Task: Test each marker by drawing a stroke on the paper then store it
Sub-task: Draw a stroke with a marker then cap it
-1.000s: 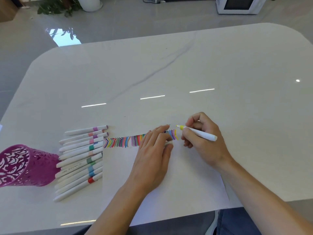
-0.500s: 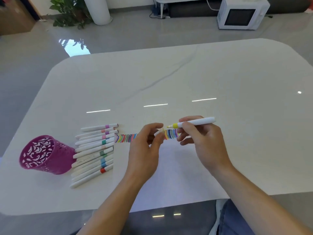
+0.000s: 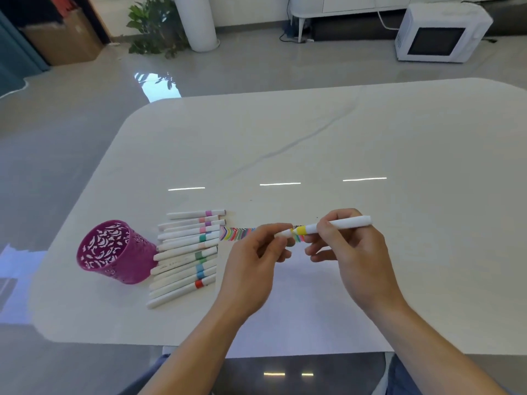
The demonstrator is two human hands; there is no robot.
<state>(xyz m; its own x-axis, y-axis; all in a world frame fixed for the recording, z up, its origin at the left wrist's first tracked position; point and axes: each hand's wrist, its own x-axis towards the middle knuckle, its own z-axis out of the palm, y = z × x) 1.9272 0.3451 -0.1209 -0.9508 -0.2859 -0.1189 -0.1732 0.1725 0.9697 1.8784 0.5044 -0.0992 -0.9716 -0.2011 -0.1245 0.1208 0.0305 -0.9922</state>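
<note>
The right hand (image 3: 353,252) grips the yellow marker (image 3: 348,222), the left hand (image 3: 251,269) pinches its cap (image 3: 282,233), hiding the tip.

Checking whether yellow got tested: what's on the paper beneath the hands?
A row of coloured strokes runs along the top edge of the paper and under the left hand and right hand. Its right end is covered, so a yellow stroke cannot be confirmed.
</note>
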